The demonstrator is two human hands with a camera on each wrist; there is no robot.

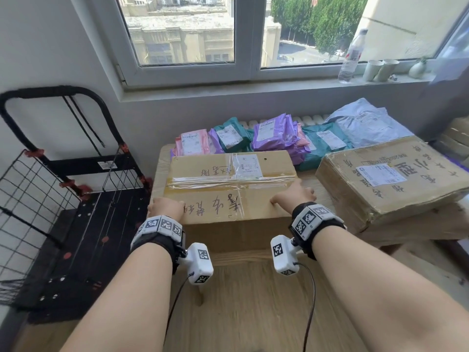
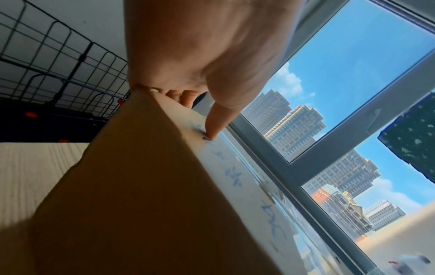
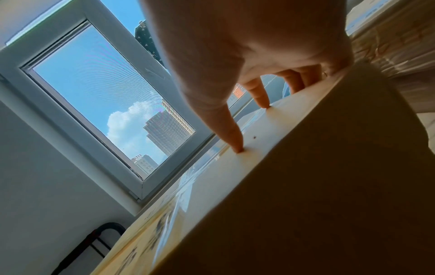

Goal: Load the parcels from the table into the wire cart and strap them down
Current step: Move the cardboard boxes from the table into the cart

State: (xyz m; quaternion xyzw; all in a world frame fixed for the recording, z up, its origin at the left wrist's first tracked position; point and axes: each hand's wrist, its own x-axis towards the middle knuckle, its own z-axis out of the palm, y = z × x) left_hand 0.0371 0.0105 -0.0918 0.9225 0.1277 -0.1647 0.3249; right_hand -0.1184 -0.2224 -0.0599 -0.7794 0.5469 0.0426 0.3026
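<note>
Taped cardboard box (image 1: 228, 186), handwritten on top, lay flat at the near left edge of the table (image 1: 243, 256), left hand (image 1: 166, 208) and right hand (image 1: 294, 196) gripping its near corners. A larger box (image 1: 390, 179) lay at its 3 o'clock, soft coloured mailers (image 1: 276, 134) at 12 o'clock. The black wire cart (image 1: 101, 224) stood lower, at 9 o'clock.

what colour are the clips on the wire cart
Red clips on the black wire cart, best seen in the head view.
</note>
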